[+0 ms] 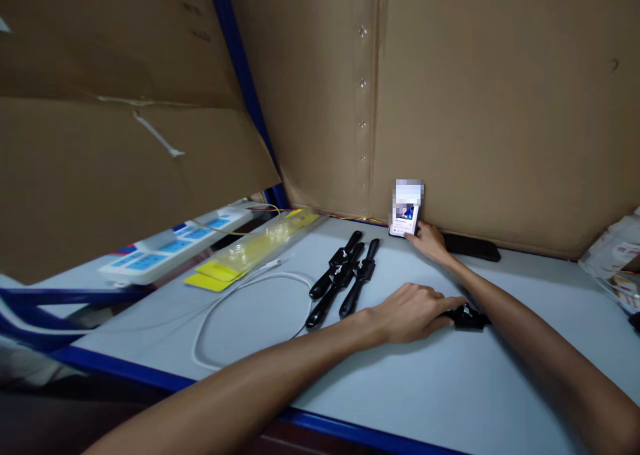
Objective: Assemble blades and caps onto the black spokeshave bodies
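My left hand is closed round one handle of a black spokeshave, its index finger stretched along it. The far handle of that spokeshave is hidden behind my right forearm. Farther back, my right hand grips the lower right corner of a lit phone, with the thumb on the front. The phone leans upright against the cardboard wall. Left of my left hand lie three more black spokeshaves, side by side, some overlapping.
A white cable loops over the grey tabletop. At the left are a white power strip and yellow cards in clear plastic packaging. A dark flat object lies by the cardboard wall. Plastic bags sit far right.
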`<state>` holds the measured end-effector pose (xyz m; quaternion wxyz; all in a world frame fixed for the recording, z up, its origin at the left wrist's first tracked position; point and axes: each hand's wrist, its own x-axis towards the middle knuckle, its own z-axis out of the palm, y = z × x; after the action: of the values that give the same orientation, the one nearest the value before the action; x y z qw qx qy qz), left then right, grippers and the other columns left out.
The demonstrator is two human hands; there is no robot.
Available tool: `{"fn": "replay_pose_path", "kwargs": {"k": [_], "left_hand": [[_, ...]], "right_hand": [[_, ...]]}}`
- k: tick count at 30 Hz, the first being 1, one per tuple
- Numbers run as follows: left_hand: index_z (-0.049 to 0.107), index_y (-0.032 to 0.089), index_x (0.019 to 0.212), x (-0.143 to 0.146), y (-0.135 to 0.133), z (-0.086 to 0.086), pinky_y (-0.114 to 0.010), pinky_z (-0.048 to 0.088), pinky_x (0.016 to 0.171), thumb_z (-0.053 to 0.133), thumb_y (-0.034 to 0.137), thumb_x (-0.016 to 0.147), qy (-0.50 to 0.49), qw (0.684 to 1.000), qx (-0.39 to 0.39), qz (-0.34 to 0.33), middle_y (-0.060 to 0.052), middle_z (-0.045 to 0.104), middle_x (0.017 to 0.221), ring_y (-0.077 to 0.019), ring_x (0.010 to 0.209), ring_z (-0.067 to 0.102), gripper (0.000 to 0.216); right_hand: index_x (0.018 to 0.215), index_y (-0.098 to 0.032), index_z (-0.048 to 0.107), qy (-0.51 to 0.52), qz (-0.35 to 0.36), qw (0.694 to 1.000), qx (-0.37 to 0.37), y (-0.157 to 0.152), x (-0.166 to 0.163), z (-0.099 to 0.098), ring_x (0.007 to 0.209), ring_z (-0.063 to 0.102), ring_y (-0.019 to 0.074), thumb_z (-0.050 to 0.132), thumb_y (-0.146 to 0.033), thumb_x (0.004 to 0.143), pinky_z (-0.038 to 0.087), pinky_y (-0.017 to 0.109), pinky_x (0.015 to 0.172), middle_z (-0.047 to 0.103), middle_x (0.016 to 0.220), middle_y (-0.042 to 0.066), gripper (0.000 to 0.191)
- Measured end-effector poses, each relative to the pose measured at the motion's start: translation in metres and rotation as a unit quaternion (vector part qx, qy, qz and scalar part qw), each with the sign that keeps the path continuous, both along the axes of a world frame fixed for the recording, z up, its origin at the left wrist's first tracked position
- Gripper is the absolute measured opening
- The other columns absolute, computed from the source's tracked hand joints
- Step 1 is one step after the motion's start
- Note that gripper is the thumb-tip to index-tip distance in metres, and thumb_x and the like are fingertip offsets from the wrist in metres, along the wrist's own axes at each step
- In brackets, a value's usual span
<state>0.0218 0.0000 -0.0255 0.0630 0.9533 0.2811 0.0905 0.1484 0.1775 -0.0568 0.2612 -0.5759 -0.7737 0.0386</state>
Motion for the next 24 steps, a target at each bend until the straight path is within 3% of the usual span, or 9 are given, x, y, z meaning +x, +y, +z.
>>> {"fn": "replay_pose_path", "kwargs": {"k": [24], "left_hand": [[0.047,0.023,0.149,-0.0005,0.0013,0.0000,-0.033,0.048,0.075,0.049,0.032,0.106,0.008,1.000,0.007,-0.003,-0.007,0.075,0.108,-0.0228,0.096,0.070,0.044]], "right_hand": [[0.115,-0.021,0.073,-0.011,0.003,1.000,-0.016,-0.0026,-0.0007,0.0032,0.089,0.071,0.0254,0.061,-0.051,0.094,0.048,0.030,0.075,0.079,0.101,0.009,0.039]]}}
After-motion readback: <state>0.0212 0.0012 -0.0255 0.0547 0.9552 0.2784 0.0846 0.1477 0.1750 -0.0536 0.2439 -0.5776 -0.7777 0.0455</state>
